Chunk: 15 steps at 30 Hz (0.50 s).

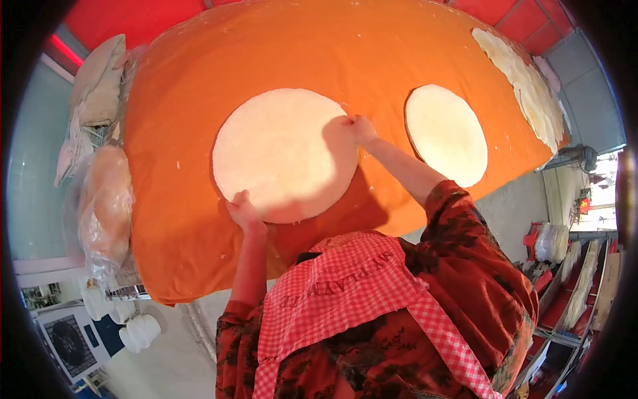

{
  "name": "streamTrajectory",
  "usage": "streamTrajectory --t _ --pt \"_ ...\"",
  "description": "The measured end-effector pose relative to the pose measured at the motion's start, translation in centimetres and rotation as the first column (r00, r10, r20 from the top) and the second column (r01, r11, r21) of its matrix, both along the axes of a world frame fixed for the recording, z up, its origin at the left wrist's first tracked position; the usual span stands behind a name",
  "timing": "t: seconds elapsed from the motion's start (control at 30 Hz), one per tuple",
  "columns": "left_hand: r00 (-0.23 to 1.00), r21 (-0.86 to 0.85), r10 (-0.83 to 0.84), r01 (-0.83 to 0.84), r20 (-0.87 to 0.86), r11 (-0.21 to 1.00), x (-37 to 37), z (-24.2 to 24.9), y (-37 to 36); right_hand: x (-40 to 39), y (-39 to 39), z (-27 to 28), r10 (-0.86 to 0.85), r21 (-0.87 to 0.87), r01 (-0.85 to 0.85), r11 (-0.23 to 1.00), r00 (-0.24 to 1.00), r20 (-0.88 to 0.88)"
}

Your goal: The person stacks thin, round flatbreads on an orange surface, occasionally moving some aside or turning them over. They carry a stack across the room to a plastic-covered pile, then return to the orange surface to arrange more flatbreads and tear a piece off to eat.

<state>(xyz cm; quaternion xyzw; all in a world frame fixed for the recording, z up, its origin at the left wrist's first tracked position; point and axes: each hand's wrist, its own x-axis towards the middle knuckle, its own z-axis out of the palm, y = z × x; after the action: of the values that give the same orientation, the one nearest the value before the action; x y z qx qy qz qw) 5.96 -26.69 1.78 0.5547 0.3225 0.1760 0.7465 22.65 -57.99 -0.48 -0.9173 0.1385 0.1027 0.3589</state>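
A large, pale round flatbread (282, 153) lies on the orange cloth, partly in the shadow of my arms. At its lower-left edge my left hand (244, 213) is closed, with the thumb lying over the top of the bread. My right hand (361, 130) pinches the right edge, fingertips against the rim. The undersides of the fingers are hidden by the hands and the bread. Just right of my right hand, apart from it, lies a second round flatbread (446, 135).
An orange cloth (179, 253) covers the wide table. Pale, ragged sheets (522, 86) lie along its right edge. Folded cloths (98, 86) and a clear plastic bag (106, 206) sit at the left edge. White tubs (138, 332) and a shelf rack (565, 312) stand below.
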Motion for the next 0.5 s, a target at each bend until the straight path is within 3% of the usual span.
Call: streamTrajectory --t 0.03,0.13,0.17,0.23,0.33,0.43,0.5 --pt "0.999 0.038 0.035 -0.034 -0.030 0.999 0.0 0.1 -0.3 -0.2 0.2 -0.9 0.044 -0.184 -0.020 0.983 0.991 0.126" --pt "0.997 0.174 0.010 0.004 -0.080 0.985 0.3 -3.0 0.9 0.3 -1.4 -0.8 0.069 0.168 -0.079 0.983 0.996 0.065" --pt "0.998 0.051 -0.037 0.039 -0.048 0.998 0.2 -2.7 1.6 -0.3 -1.6 0.7 0.006 0.370 0.009 0.929 0.999 -0.041" --pt "0.993 -0.192 -0.114 0.118 0.030 0.974 0.1 -1.7 2.9 -1.8 -2.1 4.0 -0.044 0.683 0.228 0.693 0.960 -0.276" --pt "0.973 -0.507 -0.224 0.221 0.056 0.833 0.2 -0.5 4.5 -4.8 -0.7 5.2 -0.080 0.656 0.293 0.696 0.939 -0.334" --pt "0.939 -0.258 -0.284 0.328 0.194 0.909 -0.9 -1.7 3.4 -5.9 0.2 5.8 -0.123 0.745 0.271 0.609 0.961 -0.248" --pt "0.966 -0.284 -0.254 0.256 0.044 0.924 -1.7 -2.4 1.4 -4.1 -2.8 3.8 -0.117 0.754 0.210 0.623 0.978 -0.175"
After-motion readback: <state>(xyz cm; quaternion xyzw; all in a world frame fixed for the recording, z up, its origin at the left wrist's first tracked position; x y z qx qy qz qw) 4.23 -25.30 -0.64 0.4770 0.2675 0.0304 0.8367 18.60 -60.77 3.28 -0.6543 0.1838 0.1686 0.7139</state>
